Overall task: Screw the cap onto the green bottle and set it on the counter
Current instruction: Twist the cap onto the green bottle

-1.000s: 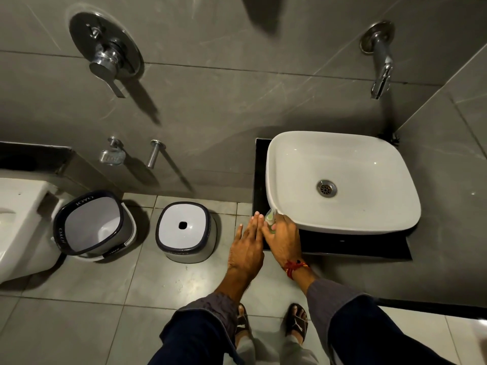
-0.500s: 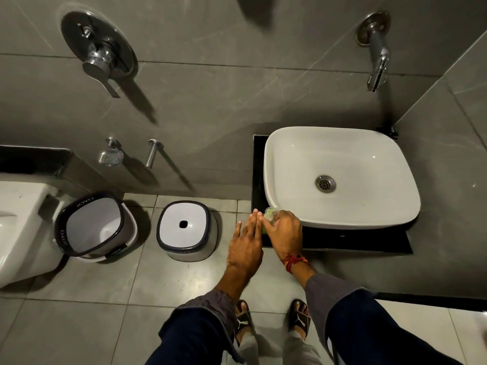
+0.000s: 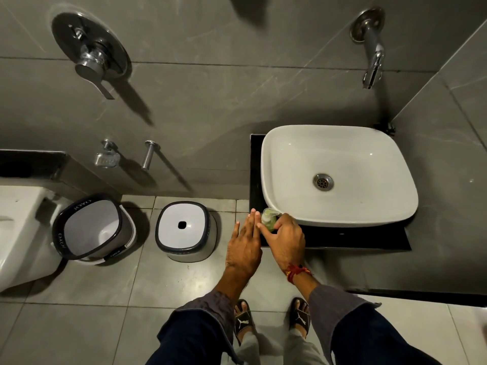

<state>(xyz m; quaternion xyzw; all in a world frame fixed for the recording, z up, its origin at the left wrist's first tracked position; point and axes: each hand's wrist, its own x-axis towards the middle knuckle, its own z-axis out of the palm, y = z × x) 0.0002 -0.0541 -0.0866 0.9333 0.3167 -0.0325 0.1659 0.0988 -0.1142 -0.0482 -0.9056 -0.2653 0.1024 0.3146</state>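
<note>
A small green bottle point(image 3: 269, 221) with a clear pump cap on top stands upright at the front left corner of the black counter point(image 3: 342, 237), just under the rim of the white basin point(image 3: 340, 175). My right hand point(image 3: 286, 241) curls around the bottle's right side, fingers and thumb on its body. My left hand point(image 3: 245, 243) lies flat with fingers straight and together, their tips against the bottle's left side. The lower part of the bottle is hidden behind my fingers.
A wall tap point(image 3: 373, 64) hangs over the basin. On the tiled floor to the left stand a white stool with a dark rim point(image 3: 184, 230) and a tilted white bin point(image 3: 92, 230). A toilet point(image 3: 18, 233) sits at the far left. Mixer handle point(image 3: 91, 59) on the wall.
The bottle's pump top is more exposed now. My right hand has slid a little lower and rightward on the bottle; my left hand stays flat beside it.
</note>
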